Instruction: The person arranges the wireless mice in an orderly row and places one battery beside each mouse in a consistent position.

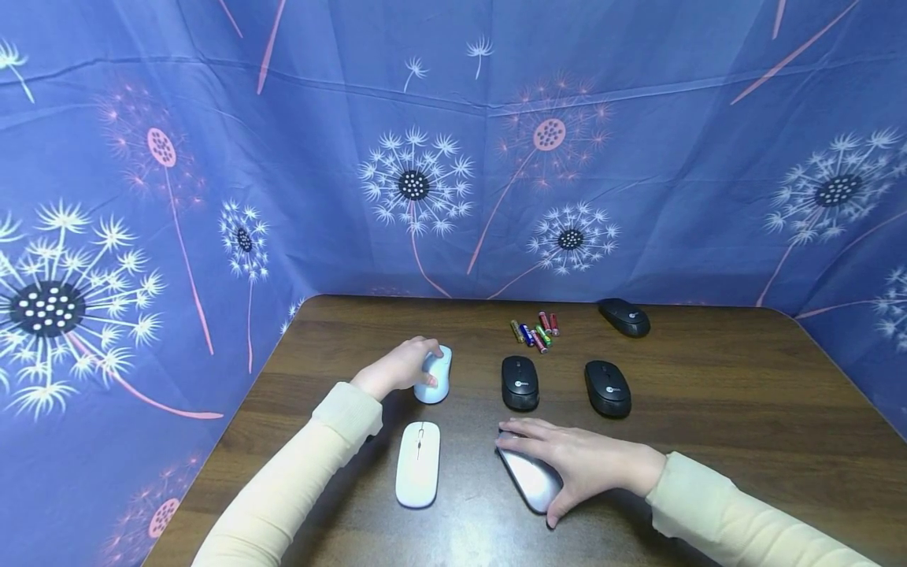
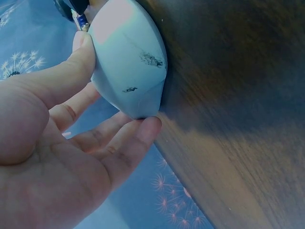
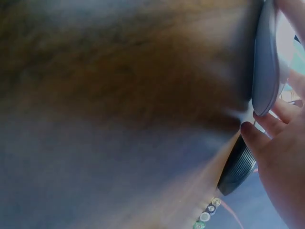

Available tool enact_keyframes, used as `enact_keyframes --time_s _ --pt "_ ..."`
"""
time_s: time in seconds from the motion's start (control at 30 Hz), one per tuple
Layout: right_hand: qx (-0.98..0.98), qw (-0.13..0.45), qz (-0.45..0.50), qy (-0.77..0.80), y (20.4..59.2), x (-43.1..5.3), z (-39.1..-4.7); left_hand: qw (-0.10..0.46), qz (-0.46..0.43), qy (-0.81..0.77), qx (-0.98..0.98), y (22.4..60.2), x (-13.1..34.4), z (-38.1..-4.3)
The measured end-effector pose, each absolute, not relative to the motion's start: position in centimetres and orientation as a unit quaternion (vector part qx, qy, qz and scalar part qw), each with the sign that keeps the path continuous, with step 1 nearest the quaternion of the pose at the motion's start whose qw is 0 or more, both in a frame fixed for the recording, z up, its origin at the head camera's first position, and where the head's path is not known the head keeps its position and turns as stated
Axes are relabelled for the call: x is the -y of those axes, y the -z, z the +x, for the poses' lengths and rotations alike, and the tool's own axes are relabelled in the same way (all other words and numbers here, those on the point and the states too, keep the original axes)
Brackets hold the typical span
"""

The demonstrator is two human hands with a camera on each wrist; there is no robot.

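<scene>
Thumb and fingers of a person's left hand (image 1: 405,367) grip a pale blue mouse (image 1: 441,384) by its sides, toward ten o'clock on a brown wooden table (image 1: 744,378); dark scuffs mark its surface. The right hand (image 1: 583,463) spans a silver mouse (image 1: 533,476) near six o'clock, thumb curled at its near end, fingers over the far end; whether it is raised off the wood, I cannot tell. Both look light and stiff-shelled; their smooth tops could prove slippery, so the side edges seem the surest hold, and a drop might crack a casing. At the silver mouse's nine o'clock lies a white mouse (image 1: 417,472); at its twelve, a black mouse (image 1: 520,383); between one and two, a second black mouse (image 1: 608,389); farther off at one, a third black mouse (image 1: 627,319). Loose batteries (image 1: 527,335) lie at the pale blue mouse's two o'clock. Behind hangs a dandelion-print cloth (image 1: 659,165).
</scene>
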State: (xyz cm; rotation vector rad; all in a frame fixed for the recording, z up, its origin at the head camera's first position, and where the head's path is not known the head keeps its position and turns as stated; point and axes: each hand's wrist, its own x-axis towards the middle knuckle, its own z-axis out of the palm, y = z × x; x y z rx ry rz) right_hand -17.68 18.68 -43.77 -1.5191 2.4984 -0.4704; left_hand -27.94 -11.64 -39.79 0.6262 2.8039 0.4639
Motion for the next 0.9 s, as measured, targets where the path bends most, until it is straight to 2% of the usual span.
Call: enact_keyframes --time_s 0.53,0.9 --pt "-0.855 0.102 -0.482 0.159 43.6 -18.3 -17.1 0.110 0.217 -0.150 -0.958 39.9 11.6 -27.8" --pt "-0.871 0.040 -0.463 0.159 43.9 -17.8 -16.3 0.111 0.213 -0.154 -0.958 39.9 11.6 -27.7"
